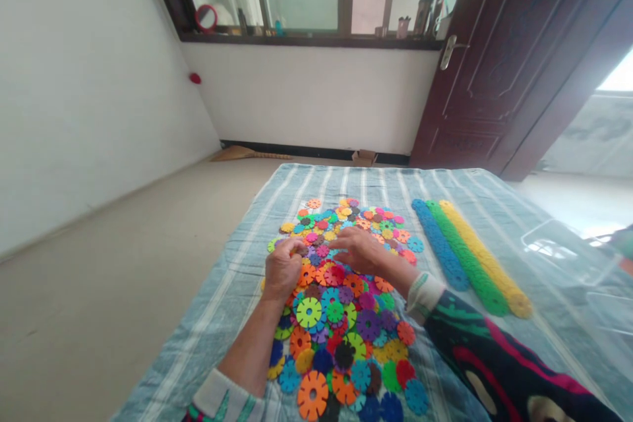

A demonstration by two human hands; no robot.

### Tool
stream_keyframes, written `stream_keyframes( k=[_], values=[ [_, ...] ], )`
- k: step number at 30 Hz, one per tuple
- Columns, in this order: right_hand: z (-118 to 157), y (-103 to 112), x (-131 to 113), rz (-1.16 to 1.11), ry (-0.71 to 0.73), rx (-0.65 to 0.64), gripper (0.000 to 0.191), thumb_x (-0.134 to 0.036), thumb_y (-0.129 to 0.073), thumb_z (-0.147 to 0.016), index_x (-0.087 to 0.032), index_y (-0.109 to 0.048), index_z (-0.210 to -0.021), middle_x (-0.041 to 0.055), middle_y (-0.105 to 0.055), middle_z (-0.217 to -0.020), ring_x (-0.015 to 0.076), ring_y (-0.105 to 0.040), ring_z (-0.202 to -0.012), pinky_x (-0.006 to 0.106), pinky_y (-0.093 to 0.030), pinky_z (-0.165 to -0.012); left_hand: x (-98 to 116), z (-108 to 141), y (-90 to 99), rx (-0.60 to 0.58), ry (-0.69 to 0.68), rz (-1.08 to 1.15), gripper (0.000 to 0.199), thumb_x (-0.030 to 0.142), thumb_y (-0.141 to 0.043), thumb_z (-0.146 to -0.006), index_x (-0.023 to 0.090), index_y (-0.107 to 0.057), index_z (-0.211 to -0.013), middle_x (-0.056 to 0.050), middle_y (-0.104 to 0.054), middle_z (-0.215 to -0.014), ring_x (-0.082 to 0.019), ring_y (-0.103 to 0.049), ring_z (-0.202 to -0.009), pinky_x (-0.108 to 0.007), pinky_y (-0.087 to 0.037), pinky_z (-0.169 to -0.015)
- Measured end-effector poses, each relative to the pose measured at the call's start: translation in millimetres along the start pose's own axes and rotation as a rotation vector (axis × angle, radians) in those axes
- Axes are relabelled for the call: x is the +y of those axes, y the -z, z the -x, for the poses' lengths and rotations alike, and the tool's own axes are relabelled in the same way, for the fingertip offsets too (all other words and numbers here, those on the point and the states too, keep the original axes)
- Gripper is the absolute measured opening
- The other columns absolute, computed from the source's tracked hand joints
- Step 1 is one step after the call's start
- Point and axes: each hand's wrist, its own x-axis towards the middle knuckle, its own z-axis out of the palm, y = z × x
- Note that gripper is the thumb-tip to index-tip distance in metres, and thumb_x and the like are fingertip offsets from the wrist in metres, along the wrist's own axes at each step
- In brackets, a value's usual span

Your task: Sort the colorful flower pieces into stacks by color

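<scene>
A heap of colourful notched plastic discs (335, 312), flower- or gear-shaped, is spread down the middle of the cloth-covered table. At the heap's left side, my left hand (283, 270) is closed, thumb and fingers pressed together; whatever may be between them is hidden. My right hand (360, 250) reaches in from the right, low over the discs, its fingers apart and nothing visible in them. I cannot tell whether its fingertips touch the discs. To the right lie three long rows of overlapping discs: a blue row (440, 244), a green row (467, 257) and a yellow row (487, 257).
The striped blue-grey cloth (237, 297) covers the table. Clear plastic containers (568, 250) stand at its right edge. Beyond are a broom (242, 153) and a small cardboard box (364, 157) by the wall, a dark red door (489, 59), and a windowsill holding small items.
</scene>
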Motion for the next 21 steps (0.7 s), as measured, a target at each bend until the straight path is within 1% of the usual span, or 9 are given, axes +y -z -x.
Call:
stream_keyframes(
  k=[2, 4, 5, 7, 11, 13, 15, 17, 21],
  values=[
    [-3, -8, -16, -0.048, 0.130, -0.002, 0.019, -0.034, -0.054, -0.090, -0.027, -0.068, -0.101, 0.0031, -0.063, -0.097, 0.0164, -0.054, -0.097, 0.028, -0.039, -0.084, -1, 0, 0.7, -0.001, -0.005, -0.014, 0.025, 0.011, -0.041, -0.060, 0.023, -0.062, -0.066, 0.001, -0.073, -0.089, -0.019, -0.065, -0.096, -0.031, -0.050, -0.094],
    [-5, -14, -24, -0.032, 0.175, -0.012, 0.020, -0.036, -0.050, -0.092, -0.028, -0.068, -0.096, 0.0023, -0.062, -0.097, 0.0163, -0.052, -0.098, 0.028, -0.038, -0.084, -3, 1, 0.8, 0.007, -0.003, -0.026, 0.025, 0.011, -0.042, -0.061, 0.023, -0.062, -0.067, 0.001, -0.073, -0.092, -0.019, -0.065, -0.098, -0.031, -0.049, -0.095],
    [-6, -15, -23, -0.003, 0.159, -0.021, 0.021, -0.035, -0.049, -0.093, -0.028, -0.069, -0.095, 0.0027, -0.062, -0.097, 0.0166, -0.051, -0.098, 0.029, -0.037, -0.084, -4, 1, 0.5, 0.015, 0.002, -0.030, 0.025, 0.010, -0.042, -0.061, 0.023, -0.063, -0.068, 0.000, -0.073, -0.095, -0.019, -0.065, -0.100, -0.032, -0.049, -0.097],
    [-6, -15, -16, 0.072, 0.060, -0.037, 0.023, -0.033, -0.047, -0.093, -0.026, -0.069, -0.092, 0.0041, -0.061, -0.095, 0.0179, -0.050, -0.098, 0.029, -0.037, -0.082, -6, 1, -0.3, 0.031, 0.018, -0.037, 0.026, 0.010, -0.042, -0.062, 0.022, -0.064, -0.070, -0.001, -0.072, -0.100, -0.020, -0.065, -0.102, -0.033, -0.047, -0.098],
    [2, -4, 12, 0.160, -0.156, -0.030, 0.027, -0.024, -0.044, -0.093, -0.020, -0.070, -0.088, 0.0083, -0.061, -0.091, 0.0201, -0.051, -0.094, 0.032, -0.037, -0.081, -9, 1, -2.1, 0.040, 0.040, -0.045, 0.027, 0.009, -0.042, -0.062, 0.021, -0.065, -0.072, -0.003, -0.073, -0.100, -0.020, -0.065, -0.102, -0.035, -0.048, -0.098],
    [7, 4, 19, 0.166, -0.212, -0.004, 0.028, -0.021, -0.042, -0.093, -0.018, -0.070, -0.090, 0.0103, -0.061, -0.092, 0.0211, -0.051, -0.093, 0.034, -0.037, -0.081, -9, 1, -2.5, 0.040, 0.044, -0.041, 0.028, 0.009, -0.042, -0.063, 0.021, -0.065, -0.072, -0.004, -0.073, -0.100, -0.021, -0.066, -0.102, -0.036, -0.048, -0.098],
    [12, 9, 18, 0.167, -0.248, 0.018, 0.026, -0.020, -0.043, -0.092, -0.018, -0.069, -0.093, 0.0102, -0.062, -0.094, 0.0213, -0.052, -0.094, 0.034, -0.037, -0.081, -9, 1, -2.3, 0.040, 0.048, -0.034, 0.028, 0.009, -0.042, -0.063, 0.020, -0.066, -0.073, -0.004, -0.073, -0.100, -0.021, -0.065, -0.102, -0.035, -0.047, -0.099],
    [14, 11, 8, 0.114, -0.195, 0.037, 0.022, -0.024, -0.048, -0.091, -0.020, -0.069, -0.098, 0.0085, -0.063, -0.096, 0.0206, -0.053, -0.096, 0.032, -0.038, -0.083, -8, 1, -1.7, 0.040, 0.049, -0.029, 0.028, 0.009, -0.042, -0.063, 0.021, -0.066, -0.072, -0.003, -0.073, -0.099, -0.020, -0.066, -0.101, -0.035, -0.048, -0.099],
    [13, 0, -22, -0.074, 0.127, -0.003, 0.023, -0.035, -0.057, -0.088, -0.026, -0.066, -0.107, 0.0047, -0.065, -0.101, 0.0189, -0.054, -0.101, 0.031, -0.039, -0.087, -7, 1, -0.8, 0.040, 0.049, -0.029, 0.028, 0.011, -0.041, -0.064, 0.021, -0.066, -0.072, -0.002, -0.073, -0.099, -0.020, -0.066, -0.100, -0.034, -0.049, -0.097]
  ],
)
